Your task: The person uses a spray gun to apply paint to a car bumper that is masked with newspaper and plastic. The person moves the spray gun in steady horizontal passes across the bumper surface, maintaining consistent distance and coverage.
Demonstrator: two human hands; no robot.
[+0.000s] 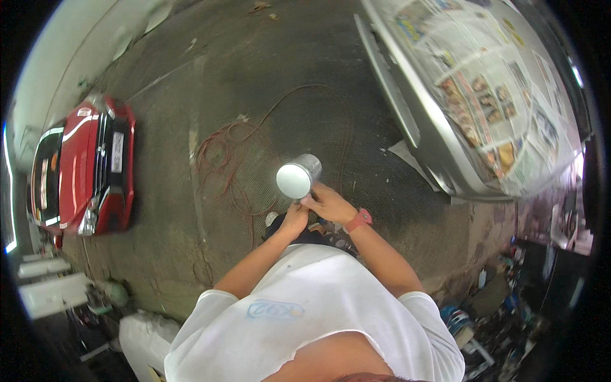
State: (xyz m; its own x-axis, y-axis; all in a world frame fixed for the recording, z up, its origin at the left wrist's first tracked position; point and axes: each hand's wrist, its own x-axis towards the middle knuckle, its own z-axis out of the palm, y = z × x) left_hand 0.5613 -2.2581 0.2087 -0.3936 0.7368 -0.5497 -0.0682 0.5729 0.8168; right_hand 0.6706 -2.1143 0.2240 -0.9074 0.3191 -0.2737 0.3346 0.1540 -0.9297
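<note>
A spray gun (296,181) with a silvery, round-topped cup is held out in front of my waist, the cup's pale lid facing up. My right hand (332,205), with a red band at its wrist, is closed round the gun's body behind the cup. Just below the cup, my left hand (294,220) is closed at the gun's lower part beside the right thumb. Its fingertips and most of the gun's handle are hidden.
A thin red hose (219,149) lies in loops across the wet-looking floor ahead. To the right is a silver car (439,137) covered with newspaper (484,95) and clear film. A red car (79,169) stands at the left. Clutter lines the near right.
</note>
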